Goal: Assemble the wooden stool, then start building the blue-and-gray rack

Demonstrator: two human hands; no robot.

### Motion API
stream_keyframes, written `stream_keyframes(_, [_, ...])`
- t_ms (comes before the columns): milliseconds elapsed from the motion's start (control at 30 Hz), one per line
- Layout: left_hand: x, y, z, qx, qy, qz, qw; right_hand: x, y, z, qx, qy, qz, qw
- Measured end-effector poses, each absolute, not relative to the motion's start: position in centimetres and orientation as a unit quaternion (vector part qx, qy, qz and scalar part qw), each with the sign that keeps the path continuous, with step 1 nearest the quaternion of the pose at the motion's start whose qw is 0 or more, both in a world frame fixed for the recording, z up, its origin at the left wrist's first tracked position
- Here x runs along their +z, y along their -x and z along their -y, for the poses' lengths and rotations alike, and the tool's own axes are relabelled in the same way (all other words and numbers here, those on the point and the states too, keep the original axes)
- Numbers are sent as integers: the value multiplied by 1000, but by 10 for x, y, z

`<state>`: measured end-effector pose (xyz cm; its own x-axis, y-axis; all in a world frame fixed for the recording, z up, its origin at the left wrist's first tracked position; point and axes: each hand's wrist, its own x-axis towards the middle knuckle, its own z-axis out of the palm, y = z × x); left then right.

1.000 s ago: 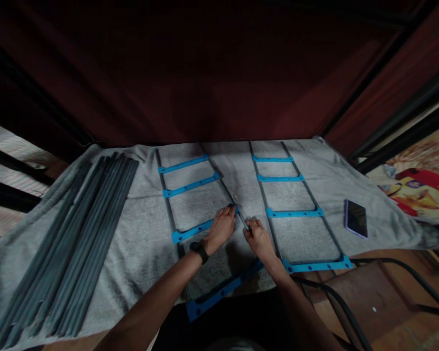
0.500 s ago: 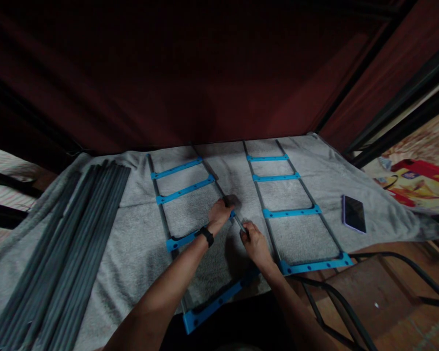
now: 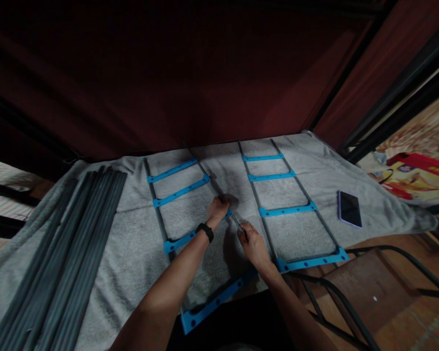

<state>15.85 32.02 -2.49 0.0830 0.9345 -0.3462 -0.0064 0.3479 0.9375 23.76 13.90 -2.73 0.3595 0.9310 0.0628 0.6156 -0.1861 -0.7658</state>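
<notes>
Left hand [image 3: 217, 210], right hand [image 3: 251, 240]: both grip thin grey rod [image 3: 237, 224] | flat blue crossbar [image 3: 175, 241] | fuzzy towel [image 3: 131, 234] | joint hidden

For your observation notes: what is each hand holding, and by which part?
Both hold the left frame's right grey rod: left hand at the blue crossbar joint, right hand just below.

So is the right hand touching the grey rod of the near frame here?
Touching. In the head view the right hand is closed around the grey rod, fingers wrapped over it with no gap showing.
</notes>
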Motion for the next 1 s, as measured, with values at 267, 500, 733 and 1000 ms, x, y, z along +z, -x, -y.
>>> stream_keyframes(267, [-25, -152, -317, 266, -448, -473, 710, -36, -238, -138, 220, 726, 534, 374])
stream_keyframes(500, [-22, -142, -318, 228, -428, -410, 773, -40, -235, -139, 189, 732, 579, 304])
stream_keyframes(733, [-26, -143, -316, 230, -431, -410, 770, -30, -235, -143, 211, 741, 594, 233])
stream_keyframes(1000, [-24, -141, -311, 232, -443, -412, 761, -28, -233, -144, 217, 752, 587, 209])
